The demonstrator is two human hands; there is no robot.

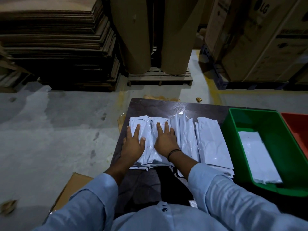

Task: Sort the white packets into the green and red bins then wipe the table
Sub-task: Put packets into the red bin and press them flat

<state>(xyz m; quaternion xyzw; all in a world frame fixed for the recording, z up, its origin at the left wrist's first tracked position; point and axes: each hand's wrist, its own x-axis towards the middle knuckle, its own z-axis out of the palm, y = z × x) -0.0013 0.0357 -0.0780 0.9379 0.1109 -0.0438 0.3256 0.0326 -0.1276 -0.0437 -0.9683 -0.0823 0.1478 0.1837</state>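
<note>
White packets (211, 140): overlapping stacks across the dark desk (158, 107) before me; sorting barely begun, I judge.
Left grip (133, 144): fingers straight and spread, palm flat on the leftmost stack.
Right grip (166, 140): likewise flat and spread on the neighbouring stack, probably steadying the slippery piles.
Green bin (233, 124): on my right, near the packets for a short reach; one packet (258, 155) lies inside.
Red bin (296, 125): just beside the green, mostly out of frame.

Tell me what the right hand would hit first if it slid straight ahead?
The right hand would likely slide off the far end of the packet under it onto bare table; nothing else seems in line.
</note>
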